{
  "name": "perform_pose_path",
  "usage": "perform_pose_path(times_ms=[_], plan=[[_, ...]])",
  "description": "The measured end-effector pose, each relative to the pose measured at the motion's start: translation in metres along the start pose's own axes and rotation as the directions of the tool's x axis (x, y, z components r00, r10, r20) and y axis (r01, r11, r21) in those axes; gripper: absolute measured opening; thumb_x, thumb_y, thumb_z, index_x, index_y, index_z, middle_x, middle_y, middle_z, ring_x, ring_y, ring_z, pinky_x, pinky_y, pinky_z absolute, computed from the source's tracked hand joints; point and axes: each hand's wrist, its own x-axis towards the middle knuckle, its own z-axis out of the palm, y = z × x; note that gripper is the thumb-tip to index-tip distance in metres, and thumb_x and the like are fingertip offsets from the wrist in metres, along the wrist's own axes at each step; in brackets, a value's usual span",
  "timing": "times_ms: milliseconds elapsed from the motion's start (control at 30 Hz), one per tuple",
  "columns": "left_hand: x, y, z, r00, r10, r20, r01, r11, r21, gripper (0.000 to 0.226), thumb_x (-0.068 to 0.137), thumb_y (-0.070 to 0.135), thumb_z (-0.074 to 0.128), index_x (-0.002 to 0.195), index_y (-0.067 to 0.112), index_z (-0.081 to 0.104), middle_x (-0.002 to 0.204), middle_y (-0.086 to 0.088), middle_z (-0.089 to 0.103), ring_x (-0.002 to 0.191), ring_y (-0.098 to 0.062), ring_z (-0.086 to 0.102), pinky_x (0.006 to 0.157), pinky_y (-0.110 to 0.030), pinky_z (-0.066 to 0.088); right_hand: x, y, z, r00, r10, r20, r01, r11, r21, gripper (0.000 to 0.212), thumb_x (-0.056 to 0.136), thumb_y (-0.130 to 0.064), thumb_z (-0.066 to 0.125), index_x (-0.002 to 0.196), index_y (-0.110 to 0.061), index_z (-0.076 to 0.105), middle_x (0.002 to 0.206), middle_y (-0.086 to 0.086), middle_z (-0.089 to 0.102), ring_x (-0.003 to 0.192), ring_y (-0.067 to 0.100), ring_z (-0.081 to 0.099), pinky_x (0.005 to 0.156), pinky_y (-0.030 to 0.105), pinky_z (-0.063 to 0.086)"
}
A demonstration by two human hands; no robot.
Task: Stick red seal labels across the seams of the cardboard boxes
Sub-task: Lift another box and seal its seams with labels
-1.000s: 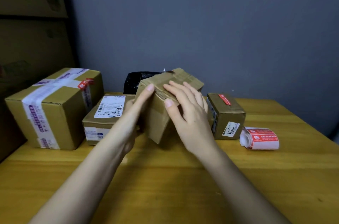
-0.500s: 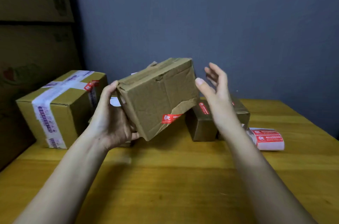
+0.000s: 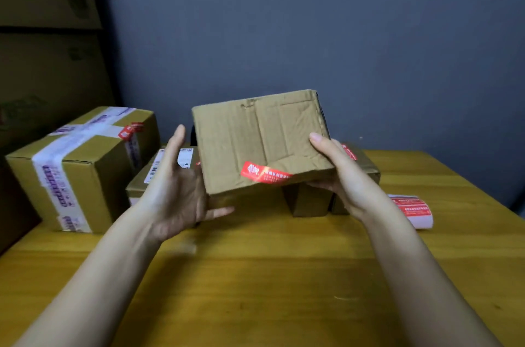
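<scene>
Three boxes (image 3: pixel 79 170) behind held box (image 3: pixel 261 142), label roll (image 3: pixel 414 210) right

Two bare forearms reach in from the bottom edge; no sleeve, cuff, watch, bracelet or ring shows anywhere on them; both are slender and smooth, narrowing to thin wrists. The left hand (image 3: pixel 176 193) shows its palm, creased at the heel; the fingers (image 3: pixel 177 137) are long and slim. The right hand (image 3: pixel 345 176) shows its back; the thumbnail is short, rounded and unpainted; motion blur softens the finer detail.
</scene>
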Motion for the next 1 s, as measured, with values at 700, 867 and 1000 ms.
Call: perform_pose_path(times_ms=[700, 867, 1000], plan=[[0.028, -0.010, -0.007, 0.988, -0.054, -0.146, 0.064, 0.996, 0.065, 0.076, 0.070, 0.085, 0.030, 0.115, 0.032, 0.061, 0.090, -0.003, 0.071, 0.080, -0.032, 0.070, 0.049, -0.021, 0.042, 0.007, 0.006, 0.019, 0.936, -0.292, -0.198, 0.160, 0.851, -0.500, 0.071, 0.077, -0.076, 0.043, 0.131, -0.031, 0.050, 0.131, -0.013, 0.046, 0.127, 0.008, 0.039, 0.110, 0.040, 0.032], [0.039, -0.011, -0.005, 0.992, -0.076, -0.097, 0.079, 0.996, 0.027, 0.085, 0.063, 0.083, 0.039, 0.124, 0.027, 0.057, 0.097, -0.004, 0.071, 0.084, -0.033, 0.070, 0.048, -0.024, 0.050, 0.011, 0.017, 0.026, 0.720, -0.578, -0.383, 0.285, 0.750, -0.597, 0.054, 0.087, -0.049, 0.059, 0.132, -0.025, 0.044, 0.129, -0.010, 0.046, 0.122, 0.006, 0.040, 0.105, 0.040, 0.038], [0.043, -0.021, -0.009, 0.997, -0.073, -0.035, 0.071, 0.995, -0.068, 0.085, 0.067, 0.081, 0.040, 0.132, 0.027, 0.053, 0.117, -0.011, 0.067, 0.095, -0.037, 0.069, 0.055, -0.030, 0.057, 0.009, 0.031, 0.034, 0.430, -0.816, -0.386, 0.332, 0.541, -0.773, 0.032, 0.081, -0.026, 0.071, 0.109, -0.014, 0.062, 0.115, 0.003, 0.053, 0.110, 0.016, 0.048, 0.092, 0.036, 0.041]])
